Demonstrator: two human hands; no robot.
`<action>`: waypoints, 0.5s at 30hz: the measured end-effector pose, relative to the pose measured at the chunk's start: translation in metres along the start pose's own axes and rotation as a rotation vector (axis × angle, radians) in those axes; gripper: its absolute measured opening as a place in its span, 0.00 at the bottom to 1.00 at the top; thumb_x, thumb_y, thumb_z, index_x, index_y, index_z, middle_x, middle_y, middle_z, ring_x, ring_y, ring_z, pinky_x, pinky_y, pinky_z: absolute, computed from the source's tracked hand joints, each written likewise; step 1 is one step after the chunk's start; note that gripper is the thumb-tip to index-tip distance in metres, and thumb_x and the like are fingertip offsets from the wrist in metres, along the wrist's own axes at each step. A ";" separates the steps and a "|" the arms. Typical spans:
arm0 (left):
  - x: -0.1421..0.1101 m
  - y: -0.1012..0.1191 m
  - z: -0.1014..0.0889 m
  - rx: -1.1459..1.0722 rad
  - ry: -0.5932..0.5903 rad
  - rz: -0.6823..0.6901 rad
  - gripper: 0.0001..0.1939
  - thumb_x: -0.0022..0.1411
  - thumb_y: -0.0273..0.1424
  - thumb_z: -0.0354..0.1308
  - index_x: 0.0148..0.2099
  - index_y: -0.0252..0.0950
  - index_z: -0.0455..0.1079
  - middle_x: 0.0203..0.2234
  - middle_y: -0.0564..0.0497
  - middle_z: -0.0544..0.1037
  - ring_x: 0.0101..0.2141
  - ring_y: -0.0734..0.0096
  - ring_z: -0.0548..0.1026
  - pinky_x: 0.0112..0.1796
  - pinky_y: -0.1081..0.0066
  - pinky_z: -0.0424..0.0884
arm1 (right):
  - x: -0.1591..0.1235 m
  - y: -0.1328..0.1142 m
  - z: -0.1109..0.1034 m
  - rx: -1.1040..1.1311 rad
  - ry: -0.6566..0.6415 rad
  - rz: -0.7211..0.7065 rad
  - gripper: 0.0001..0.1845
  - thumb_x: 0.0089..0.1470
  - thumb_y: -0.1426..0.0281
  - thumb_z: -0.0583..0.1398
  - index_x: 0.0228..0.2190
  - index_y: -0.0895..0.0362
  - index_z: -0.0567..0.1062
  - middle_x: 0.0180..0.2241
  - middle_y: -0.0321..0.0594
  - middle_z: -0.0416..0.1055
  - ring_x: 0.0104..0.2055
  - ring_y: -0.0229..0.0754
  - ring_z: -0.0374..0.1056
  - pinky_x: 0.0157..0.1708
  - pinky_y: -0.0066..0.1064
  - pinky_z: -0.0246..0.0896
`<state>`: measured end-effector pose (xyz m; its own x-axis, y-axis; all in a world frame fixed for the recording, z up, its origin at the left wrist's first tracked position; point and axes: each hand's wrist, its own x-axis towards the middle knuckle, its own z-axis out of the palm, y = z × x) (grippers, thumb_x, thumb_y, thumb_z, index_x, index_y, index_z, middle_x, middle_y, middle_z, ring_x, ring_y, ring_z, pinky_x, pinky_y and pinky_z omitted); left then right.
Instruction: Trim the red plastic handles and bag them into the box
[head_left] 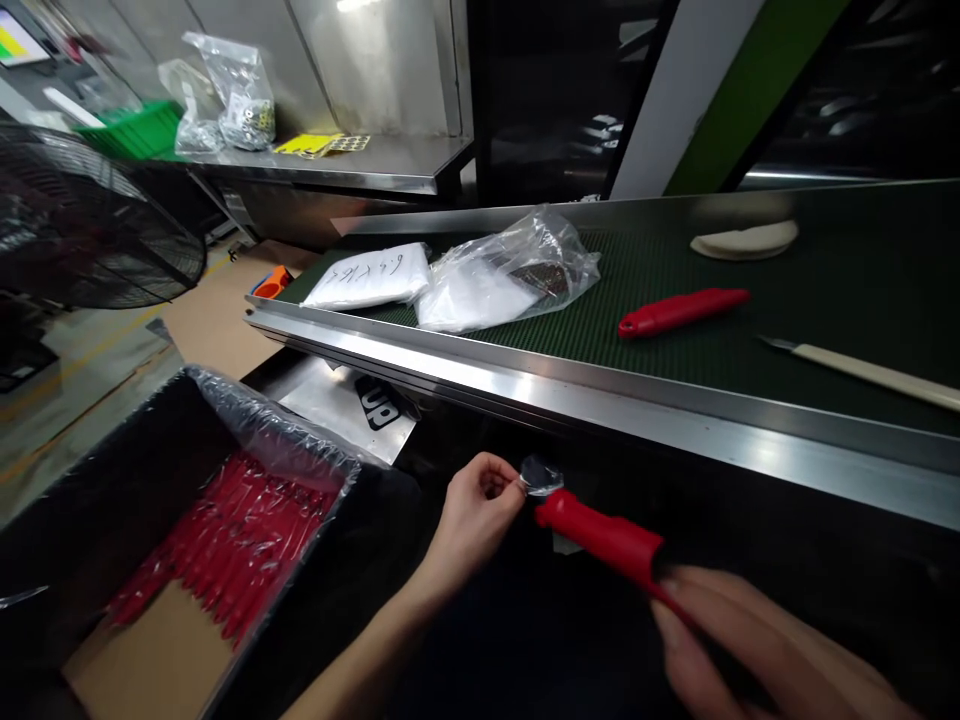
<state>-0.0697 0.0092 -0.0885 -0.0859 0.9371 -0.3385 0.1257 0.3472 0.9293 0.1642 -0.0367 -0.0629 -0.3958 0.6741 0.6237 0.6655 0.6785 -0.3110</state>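
My left hand (474, 510) pinches the edge of a small clear plastic bag (546, 480) between thumb and fingers. Close beside the bag is the tip of a red handle (604, 535), which my right hand (739, 635) grips by its lower end. I cannot tell whether the tip is inside the bag's mouth. Another red handle (684, 312) lies on the green conveyor belt (585, 352) ahead. To my left, a lined box (270, 415) holds several red handles (255, 525) in clear plastic, beside a piece of cardboard (154, 655).
A metal rail (637, 405) edges the belt. On the belt lie a white packet (367, 278), a bag with white contents (472, 295), a pale curved pad (746, 240) and a thin-bladed knife (877, 372). A fan (97, 220) stands at the left, before a steel table (405, 165).
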 end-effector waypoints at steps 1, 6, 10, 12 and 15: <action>-0.002 0.002 0.002 -0.005 -0.012 -0.008 0.09 0.59 0.34 0.58 0.33 0.34 0.67 0.23 0.53 0.69 0.25 0.74 0.66 0.26 0.75 0.59 | 0.002 -0.004 0.001 -0.020 -0.015 -0.019 0.13 0.53 0.75 0.63 0.43 0.55 0.76 0.37 0.36 0.77 0.32 0.38 0.75 0.35 0.26 0.74; -0.011 0.007 0.009 -0.022 -0.052 -0.016 0.09 0.60 0.34 0.57 0.34 0.32 0.68 0.25 0.52 0.71 0.26 0.75 0.67 0.29 0.75 0.61 | 0.016 -0.011 0.000 0.051 -0.079 -0.097 0.14 0.57 0.80 0.57 0.45 0.62 0.73 0.42 0.43 0.76 0.45 0.38 0.73 0.50 0.25 0.67; -0.009 0.000 0.006 -0.024 -0.081 0.058 0.10 0.63 0.36 0.55 0.35 0.33 0.68 0.26 0.52 0.71 0.28 0.73 0.68 0.32 0.74 0.64 | 0.017 -0.003 -0.002 0.063 -0.235 -0.231 0.19 0.61 0.80 0.47 0.45 0.61 0.74 0.42 0.45 0.76 0.46 0.40 0.72 0.46 0.28 0.68; -0.011 -0.004 0.006 0.020 -0.088 0.128 0.10 0.64 0.36 0.55 0.35 0.34 0.69 0.27 0.52 0.71 0.29 0.73 0.68 0.31 0.74 0.64 | 0.013 0.002 0.001 -0.001 -0.299 -0.306 0.22 0.63 0.79 0.44 0.42 0.58 0.75 0.40 0.43 0.76 0.43 0.41 0.73 0.44 0.31 0.68; -0.020 -0.006 0.009 0.104 -0.076 0.273 0.09 0.65 0.32 0.55 0.33 0.35 0.70 0.29 0.51 0.70 0.31 0.72 0.68 0.33 0.73 0.63 | 0.003 0.008 0.010 -0.108 -0.244 -0.348 0.26 0.63 0.80 0.41 0.38 0.56 0.76 0.38 0.39 0.78 0.39 0.41 0.74 0.40 0.33 0.68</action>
<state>-0.0601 -0.0114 -0.0887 0.0385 0.9950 -0.0917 0.2352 0.0801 0.9686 0.1621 -0.0267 -0.0705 -0.7376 0.4683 0.4864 0.5229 0.8519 -0.0273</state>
